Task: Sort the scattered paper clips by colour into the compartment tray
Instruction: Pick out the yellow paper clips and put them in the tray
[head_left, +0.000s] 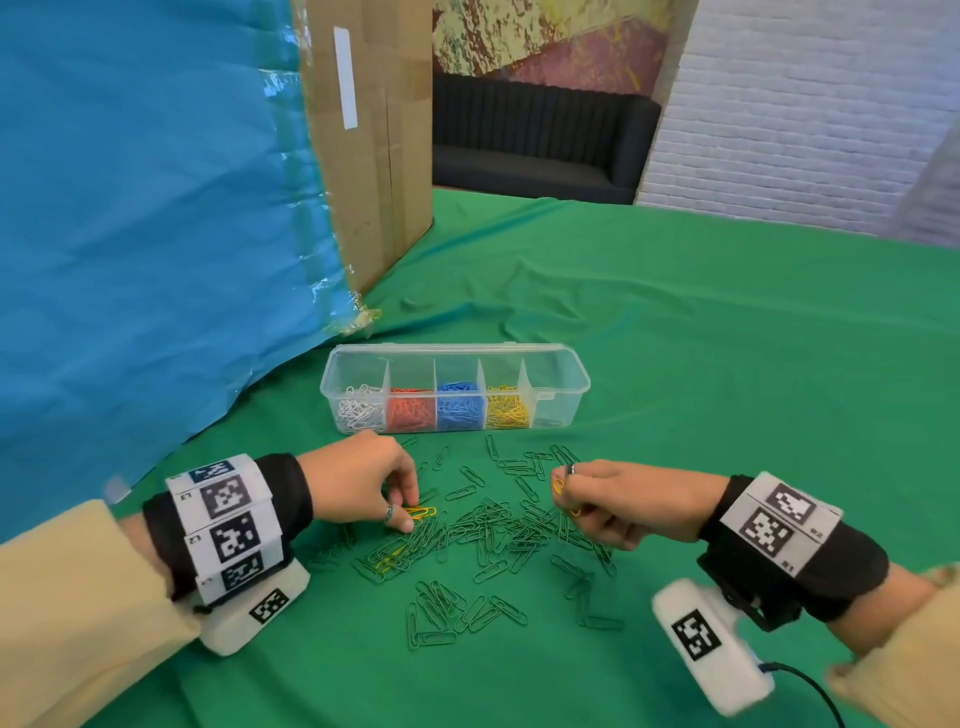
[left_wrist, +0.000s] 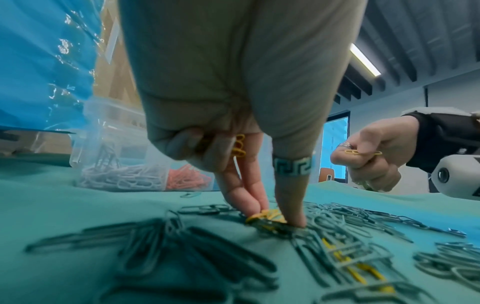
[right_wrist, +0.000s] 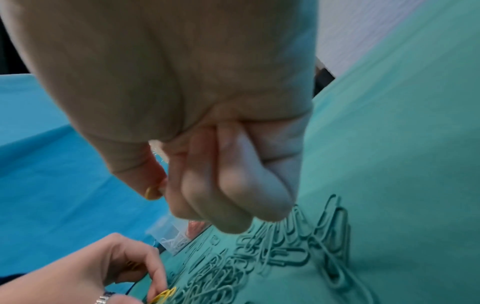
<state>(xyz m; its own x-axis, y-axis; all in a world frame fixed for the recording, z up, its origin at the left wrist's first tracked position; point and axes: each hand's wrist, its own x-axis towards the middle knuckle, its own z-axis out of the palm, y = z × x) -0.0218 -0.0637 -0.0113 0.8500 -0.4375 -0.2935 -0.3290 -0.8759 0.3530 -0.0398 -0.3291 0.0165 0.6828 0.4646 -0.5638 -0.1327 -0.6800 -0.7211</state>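
A clear compartment tray (head_left: 563, 387) stands across the green cloth with white, red, blue and yellow clips in separate cells; its rightmost cell looks bare. Before it lies a heap of green paper clips (head_left: 483, 525) with a few yellow ones (head_left: 387, 562) mixed in. My left hand (head_left: 410, 514) reaches down at the heap's left side and pinches yellow clips (left_wrist: 267, 215) between thumb and fingertips; more yellow clips (left_wrist: 239, 147) sit tucked in its palm. My right hand (head_left: 563, 493) hovers fisted over the heap's right side, pinching a yellow clip (left_wrist: 362, 152).
A tall cardboard box (head_left: 374, 145) and a blue plastic sheet (head_left: 145, 208) rise at the left, just behind the tray. The green cloth (head_left: 727, 364) runs wrinkled to the far edge. A cable (head_left: 810, 686) trails from the right wrist camera.
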